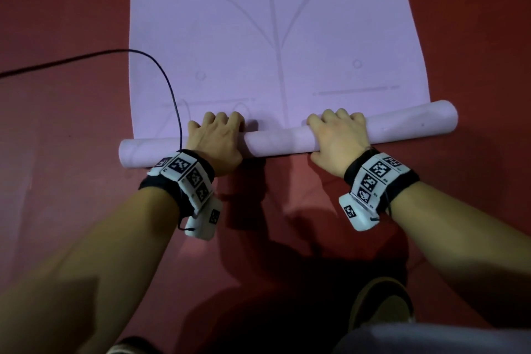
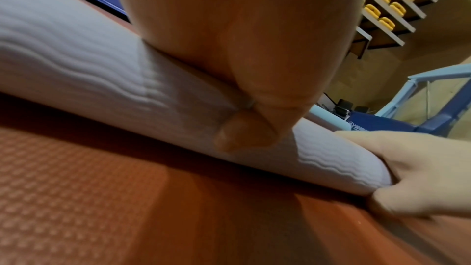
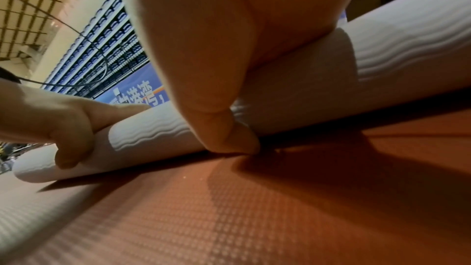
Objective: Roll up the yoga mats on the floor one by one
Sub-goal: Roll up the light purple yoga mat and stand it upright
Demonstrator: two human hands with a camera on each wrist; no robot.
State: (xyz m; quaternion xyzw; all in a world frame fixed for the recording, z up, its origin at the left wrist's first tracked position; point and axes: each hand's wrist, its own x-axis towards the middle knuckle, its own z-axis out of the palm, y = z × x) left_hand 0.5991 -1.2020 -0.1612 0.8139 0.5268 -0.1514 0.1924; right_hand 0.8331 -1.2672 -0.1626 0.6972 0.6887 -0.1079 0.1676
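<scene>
Yoga mat, its rolled end under both hands, each grip curled around the roll.

Beyond the rolled part of the yoga mat, the flat mat lies bare, open for a hand to pass. The red floor on the near side is open too. A black cable arcs over the mat's left edge to the left wrist, possibly resting on the roll there.
</scene>
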